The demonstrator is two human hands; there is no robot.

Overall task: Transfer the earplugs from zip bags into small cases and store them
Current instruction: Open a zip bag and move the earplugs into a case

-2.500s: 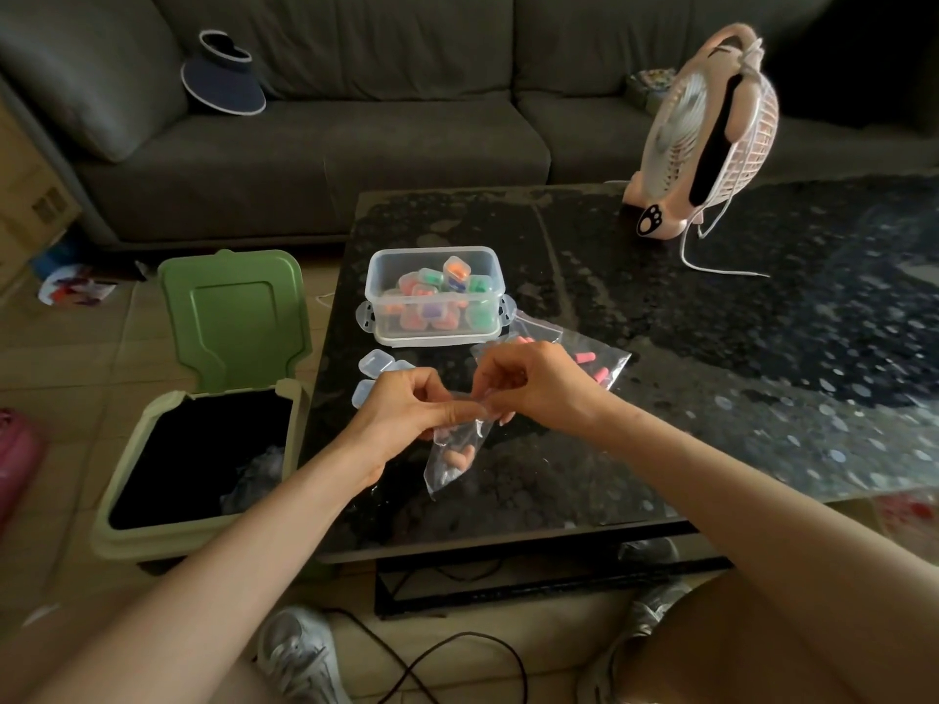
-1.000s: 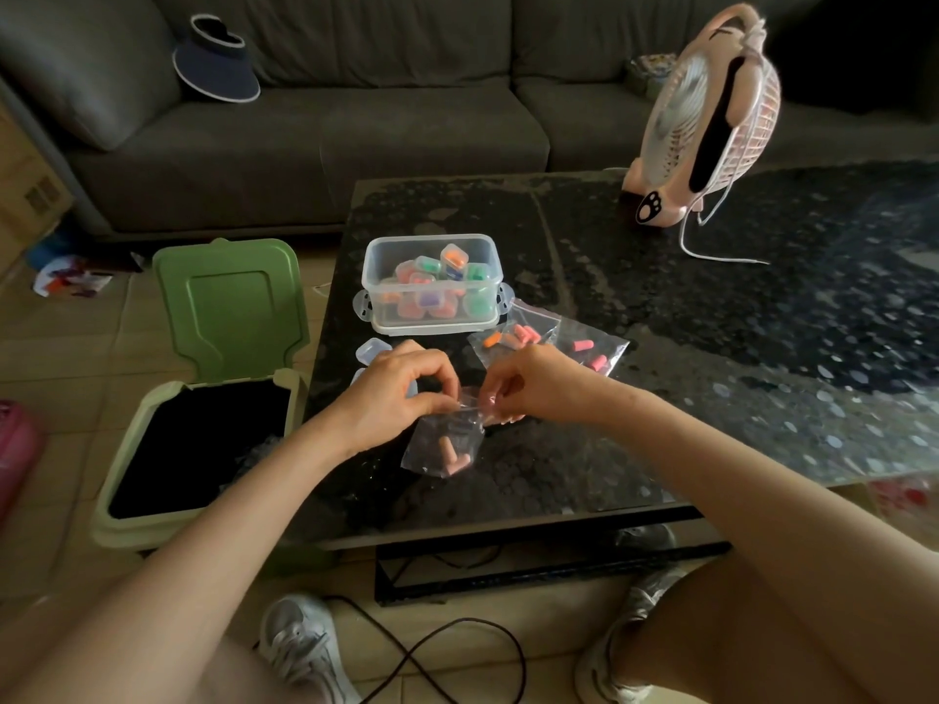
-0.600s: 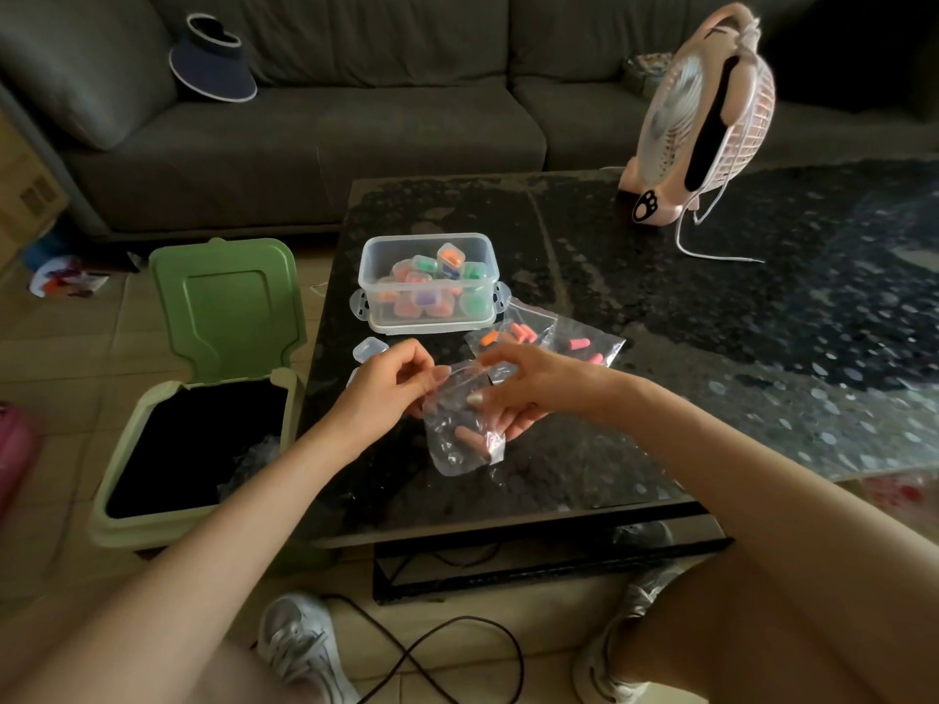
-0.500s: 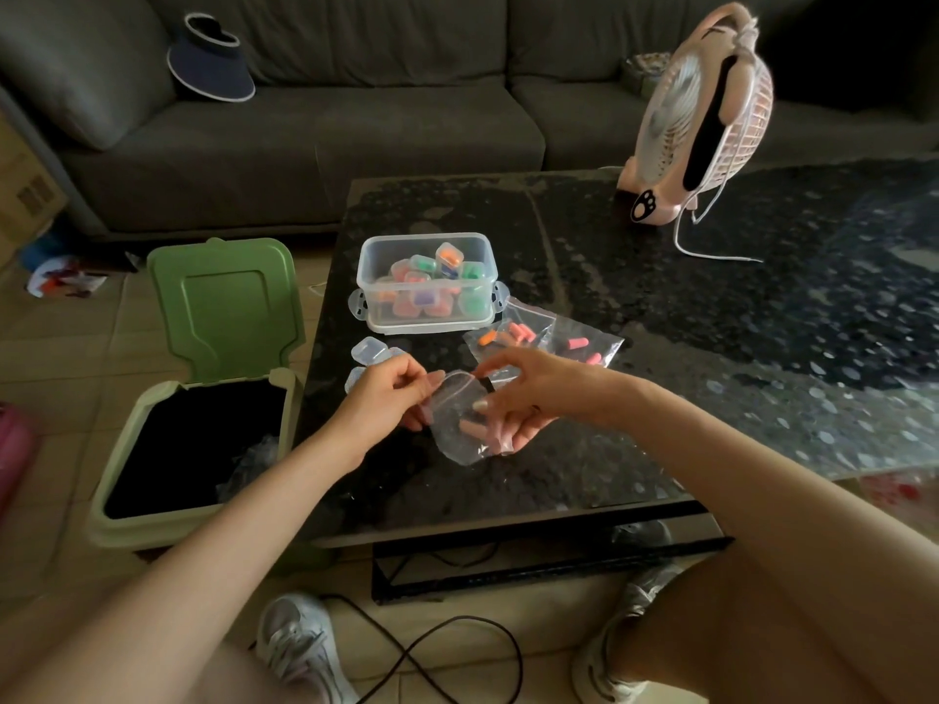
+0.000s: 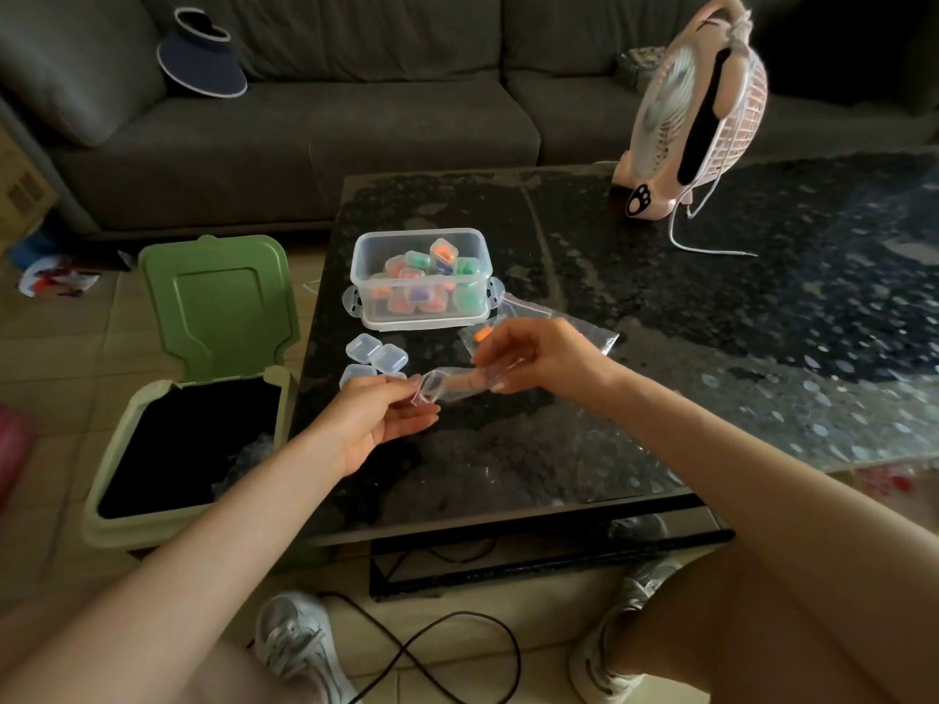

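Zip bag (image 5: 438,388) is stretched level above the table (image 5: 711,322). Left hand (image 5: 373,416) pinches its open mouth, right hand (image 5: 541,355) pinches the other end, and the earplugs (image 5: 466,382) sit inside by the right fingertips.

A small clear zip bag (image 5: 452,389) is held stretched sideways, pinched at its left end by the left hand (image 5: 378,416) and at its right end by the right hand (image 5: 538,355). A pale pink earplug (image 5: 470,381) is dimly seen inside it, close to the right fingertips. Empty clear cases (image 5: 376,354) lie just beyond the left fingers. More zip bags (image 5: 602,338) lie under and beyond the right fingers. A clear storage box (image 5: 367,256) of filled cases (image 5: 442,251) stands farther off.
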